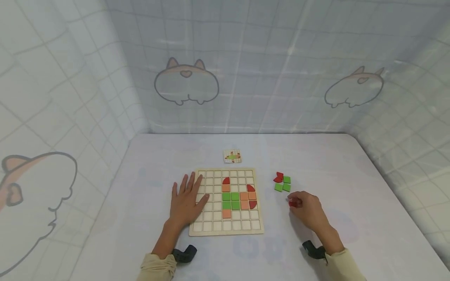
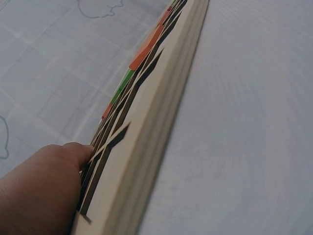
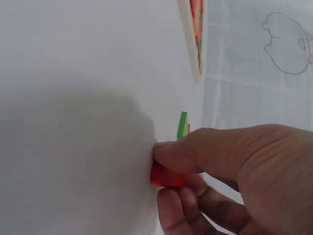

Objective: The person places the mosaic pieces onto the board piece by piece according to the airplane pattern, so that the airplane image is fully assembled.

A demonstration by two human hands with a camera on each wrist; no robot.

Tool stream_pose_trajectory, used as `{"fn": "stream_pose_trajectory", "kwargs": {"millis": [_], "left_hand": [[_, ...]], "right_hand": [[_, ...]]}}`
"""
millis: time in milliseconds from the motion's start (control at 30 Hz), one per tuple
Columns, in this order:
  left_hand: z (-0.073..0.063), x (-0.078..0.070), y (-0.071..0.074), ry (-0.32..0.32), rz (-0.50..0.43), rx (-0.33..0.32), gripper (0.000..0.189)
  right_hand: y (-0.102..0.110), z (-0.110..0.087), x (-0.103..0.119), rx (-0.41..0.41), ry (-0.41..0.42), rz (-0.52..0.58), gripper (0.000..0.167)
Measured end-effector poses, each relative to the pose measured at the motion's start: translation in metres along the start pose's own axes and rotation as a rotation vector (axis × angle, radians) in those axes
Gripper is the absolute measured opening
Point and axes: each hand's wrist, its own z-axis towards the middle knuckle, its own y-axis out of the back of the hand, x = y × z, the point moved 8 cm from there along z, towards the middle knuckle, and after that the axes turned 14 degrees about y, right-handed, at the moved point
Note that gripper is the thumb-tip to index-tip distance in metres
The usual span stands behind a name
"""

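My left hand point(image 1: 186, 203) lies flat with fingers spread over the left side of a wooden grid board point(image 1: 207, 226). In the left wrist view its thumb point(image 2: 73, 156) rests on the board's grid. Right of the board, my right hand point(image 1: 309, 210) pinches a red piece point(image 3: 166, 176) between thumb and fingers, low over the table. On the board sit green squares point(image 1: 230, 201), orange squares point(image 1: 244, 200) and red quarter-round pieces point(image 1: 252, 204).
Loose green squares point(image 1: 283, 185) and red pieces point(image 1: 279, 177) lie on the table just beyond my right hand. A small pattern card point(image 1: 232, 156) lies behind the board. Patterned curtain walls point(image 1: 246, 97) enclose the white table point(image 1: 158, 156).
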Motion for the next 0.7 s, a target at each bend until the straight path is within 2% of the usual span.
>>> {"fn": "stream_pose_trajectory", "kwargs": {"millis": [167, 267, 400, 500, 600, 700], "left_hand": [[0.0, -0.004, 0.0, -0.014, -0.014, -0.004, 0.073], [0.0, -0.006, 0.0, -0.014, -0.005, 0.006, 0.073], [0.001, -0.005, 0.001, -0.007, 0.005, 0.012, 0.074], [0.001, -0.004, 0.002, -0.005, -0.007, 0.012, 0.074], [0.0, -0.002, 0.002, -0.003, -0.006, 0.007, 0.073], [0.0, 0.0, 0.001, 0.0, -0.002, 0.003, 0.073]], "right_hand": [[0.001, 0.002, 0.0, 0.026, 0.021, 0.022, 0.029], [0.01, -0.002, 0.0, 0.023, -0.012, 0.038, 0.031], [0.019, -0.01, -0.005, 0.042, -0.097, 0.007, 0.031], [0.015, -0.017, -0.009, 0.098, -0.151, -0.028, 0.033], [0.007, -0.02, -0.011, 0.121, -0.161, 0.003, 0.027], [0.001, -0.02, -0.011, 0.107, -0.144, 0.069, 0.023]]}}
